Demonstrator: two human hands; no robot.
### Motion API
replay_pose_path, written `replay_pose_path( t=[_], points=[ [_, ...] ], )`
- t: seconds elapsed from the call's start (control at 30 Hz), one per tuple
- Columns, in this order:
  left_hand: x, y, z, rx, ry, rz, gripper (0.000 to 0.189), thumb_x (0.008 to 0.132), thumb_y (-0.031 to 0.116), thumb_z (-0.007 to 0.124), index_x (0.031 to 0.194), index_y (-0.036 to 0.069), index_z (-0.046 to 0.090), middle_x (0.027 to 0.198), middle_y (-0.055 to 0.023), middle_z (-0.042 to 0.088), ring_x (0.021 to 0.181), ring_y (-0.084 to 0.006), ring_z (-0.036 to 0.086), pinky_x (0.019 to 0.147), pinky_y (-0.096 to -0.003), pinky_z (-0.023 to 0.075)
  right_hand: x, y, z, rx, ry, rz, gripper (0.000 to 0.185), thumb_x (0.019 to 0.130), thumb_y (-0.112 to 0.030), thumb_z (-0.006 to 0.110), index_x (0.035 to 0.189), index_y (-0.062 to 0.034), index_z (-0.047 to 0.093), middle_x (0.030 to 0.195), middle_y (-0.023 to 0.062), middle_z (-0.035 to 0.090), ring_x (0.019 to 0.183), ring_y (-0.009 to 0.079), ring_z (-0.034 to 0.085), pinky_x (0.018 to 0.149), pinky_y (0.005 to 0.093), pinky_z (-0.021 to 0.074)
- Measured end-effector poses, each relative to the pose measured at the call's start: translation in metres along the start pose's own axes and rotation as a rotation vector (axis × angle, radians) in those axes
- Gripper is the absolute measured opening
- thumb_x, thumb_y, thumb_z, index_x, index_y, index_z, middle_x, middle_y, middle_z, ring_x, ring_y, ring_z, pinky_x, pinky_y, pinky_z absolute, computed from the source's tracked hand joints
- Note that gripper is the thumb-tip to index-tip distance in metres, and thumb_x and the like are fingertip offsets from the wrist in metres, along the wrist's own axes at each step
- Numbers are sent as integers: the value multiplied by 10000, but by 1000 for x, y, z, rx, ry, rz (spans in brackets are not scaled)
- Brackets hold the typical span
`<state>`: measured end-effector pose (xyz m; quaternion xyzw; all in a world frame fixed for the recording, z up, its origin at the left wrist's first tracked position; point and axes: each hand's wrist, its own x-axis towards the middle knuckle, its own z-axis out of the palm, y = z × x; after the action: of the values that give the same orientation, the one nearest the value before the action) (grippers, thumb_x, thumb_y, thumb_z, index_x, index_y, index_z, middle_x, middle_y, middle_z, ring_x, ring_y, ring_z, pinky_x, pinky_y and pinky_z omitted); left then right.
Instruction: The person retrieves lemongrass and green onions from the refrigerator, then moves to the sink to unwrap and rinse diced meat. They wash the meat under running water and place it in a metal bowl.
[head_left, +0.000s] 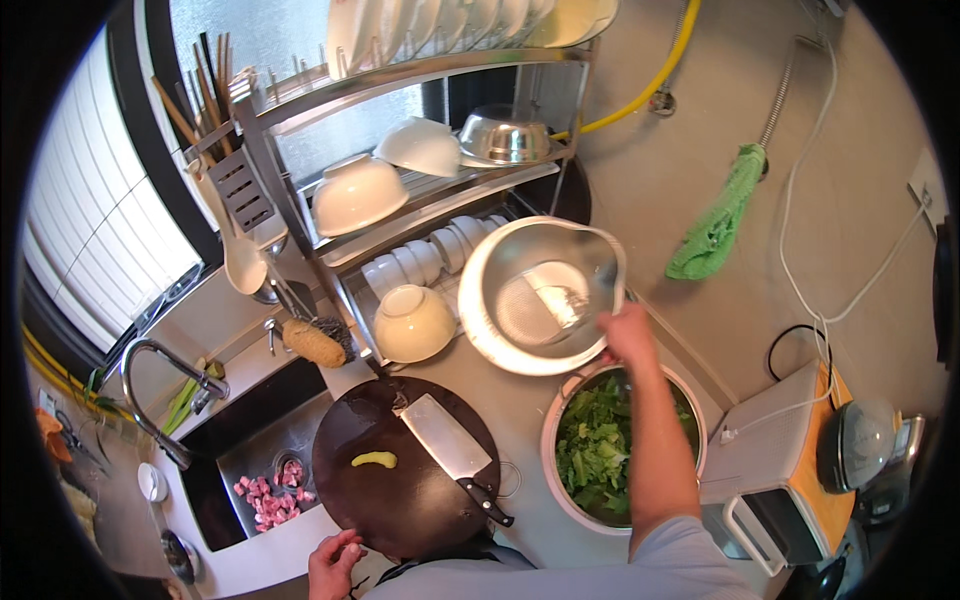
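My right hand (628, 334) grips the rim of a stainless steel basin with a perforated bottom (517, 307), raised and tilted beside the dish rack. Below that forearm stands a round pot (550, 465) of chopped leafy greens (592, 450), partly covered by the arm. My left hand (335, 564) is at the lower edge of a round dark chopping board (397, 510), fingers loosely bent and nothing seen in them. On the board lie a cleaver (446, 435), its black handle over the edge, and a yellow-green pepper-like piece (374, 459).
Left of the board, pieces of raw meat (274, 495) lie in the sink (255, 442) under a curved faucet (139, 390). A metal dish rack (420, 67) with bowls and plates rises behind. A toaster oven (772, 457) stands right; cables and a green cloth (712, 225) hang on the wall.
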<state>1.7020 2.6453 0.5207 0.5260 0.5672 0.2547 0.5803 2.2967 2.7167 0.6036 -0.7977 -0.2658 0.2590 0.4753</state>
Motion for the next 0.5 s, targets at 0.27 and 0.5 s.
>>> replay_pose_path(
  t=[0.27, 0.5],
  points=[
    [10, 99, 27, -628, -264, -77, 707, 1058, 550, 427, 1579, 87, 305, 1565, -195, 408, 1155, -380, 651, 881, -471, 621, -144, -45, 123, 86, -647, 43, 226, 880, -167, 590, 946, 44, 634, 649, 118, 640, 445, 214, 609, 395, 349, 498],
    [-6, 59, -22, -587, 261, -322, 481, 971, 119, 612, 1424, 17, 486, 1344, -157, 598, 1189, -323, 619, 997, -488, 548, -190, -39, 177, 23, -1112, -211, 480, 972, -432, 594, 1030, 43, 621, 662, 150, 641, 419, 223, 590, 423, 358, 497]
  ],
)
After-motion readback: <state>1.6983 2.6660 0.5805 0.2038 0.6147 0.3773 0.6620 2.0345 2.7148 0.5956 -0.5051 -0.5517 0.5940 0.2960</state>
